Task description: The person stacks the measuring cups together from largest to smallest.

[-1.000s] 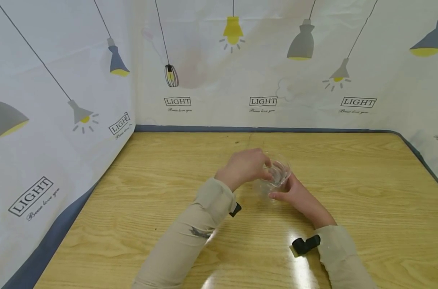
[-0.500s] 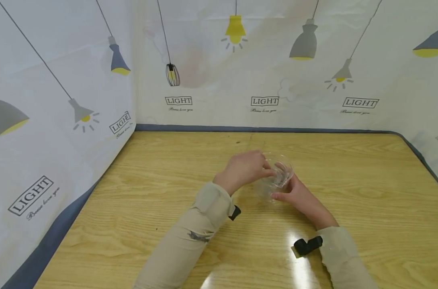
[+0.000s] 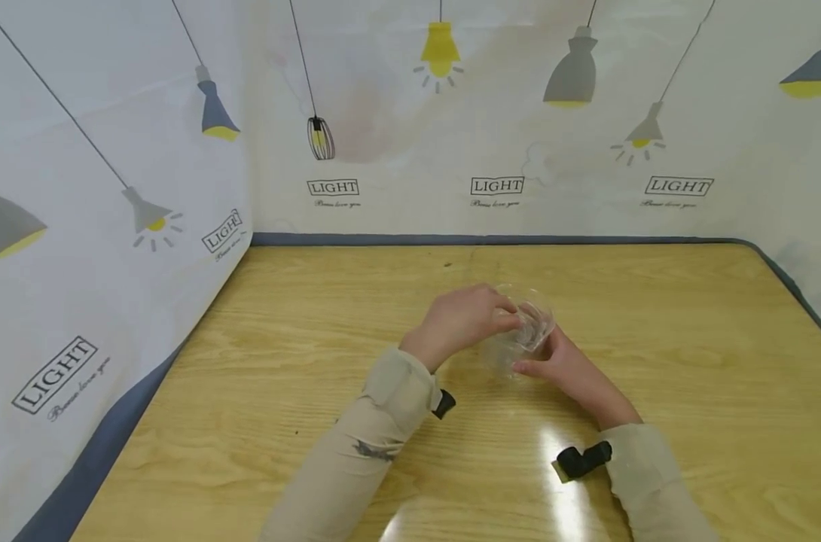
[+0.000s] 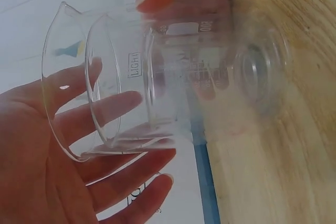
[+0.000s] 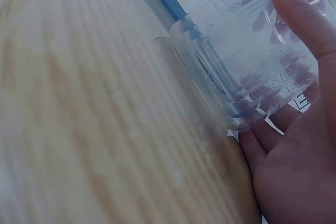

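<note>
Clear glass beakers (image 3: 536, 334) are nested one inside another near the middle of the table, the stack upright or slightly tilted. In the left wrist view, more than one rim and a white "200" mark show on the beakers (image 4: 247, 98). My left hand (image 3: 459, 322) comes from the left and grips at the rim; some fingers show through the glass, so which beaker it holds is unclear. My right hand (image 3: 576, 373) wraps the outer beaker low on its side, thumb toward me. The right wrist view shows stacked bases (image 5: 205, 72) close to the wooden surface.
The wood-grain table (image 3: 282, 354) has a printed lamp curtain (image 3: 397, 150) behind it and at both sides, with a dark blue lower edge (image 3: 383, 239). Black wrist cameras (image 3: 582, 460) hang at both cuffs.
Both hands and the beakers have shifted slightly right. The left hand's fingertips have moved a little across the rim, while the right hand keeps its hold.
</note>
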`<state>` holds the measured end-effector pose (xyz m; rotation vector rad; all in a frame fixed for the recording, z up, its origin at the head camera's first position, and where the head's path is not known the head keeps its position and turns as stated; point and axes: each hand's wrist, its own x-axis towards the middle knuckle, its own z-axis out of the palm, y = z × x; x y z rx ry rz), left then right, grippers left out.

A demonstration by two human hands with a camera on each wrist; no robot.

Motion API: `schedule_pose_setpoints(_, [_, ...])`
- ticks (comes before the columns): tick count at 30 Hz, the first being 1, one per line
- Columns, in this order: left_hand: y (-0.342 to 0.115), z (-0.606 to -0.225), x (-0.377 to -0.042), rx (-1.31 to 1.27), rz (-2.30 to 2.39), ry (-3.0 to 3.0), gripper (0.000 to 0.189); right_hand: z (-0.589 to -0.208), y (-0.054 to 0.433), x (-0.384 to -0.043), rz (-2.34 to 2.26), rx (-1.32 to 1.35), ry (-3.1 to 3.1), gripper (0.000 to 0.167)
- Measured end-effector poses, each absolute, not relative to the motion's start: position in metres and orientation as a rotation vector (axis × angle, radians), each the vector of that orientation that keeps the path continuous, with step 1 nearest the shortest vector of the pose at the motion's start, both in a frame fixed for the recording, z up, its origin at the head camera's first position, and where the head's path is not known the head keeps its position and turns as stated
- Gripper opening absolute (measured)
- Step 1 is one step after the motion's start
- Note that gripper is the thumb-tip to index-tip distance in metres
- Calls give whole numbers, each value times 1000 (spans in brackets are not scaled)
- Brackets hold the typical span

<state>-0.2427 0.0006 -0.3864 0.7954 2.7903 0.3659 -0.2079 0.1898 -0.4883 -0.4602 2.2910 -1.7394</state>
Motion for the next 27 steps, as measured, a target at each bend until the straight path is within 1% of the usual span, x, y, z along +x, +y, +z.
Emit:
schedule_pose_setpoints(4, [-5,-390,-241,794,612,2781,40,-487,188,-209,-1729,-475,2288,86])
schedule_pose_setpoints(7, [-8,-393,-240,802,888,2681,44,-488,187,-208,-1728,-493,2280,85])
schedule_pose_setpoints(10, [-10,-397,-239,821,1058,2580,57,-489,186,-208,-1739,-520,2260,85])
schedule_pose_setpoints(13, [-10,-400,-239,819,1135,2513,72,-488,184,-207,-1747,-529,2252,86])
schedule_pose_setpoints(15, [-10,-402,-239,807,1160,2486,78,-488,185,-206,-1742,-510,2249,87])
schedule_pose_setpoints(20, [-8,-407,-242,770,1268,2384,80,-489,187,-205,-1753,-463,2252,87])
schedule_pose_setpoints(27, [-6,-413,-244,733,1372,2327,72,-487,189,-206,-1751,-451,2284,87])
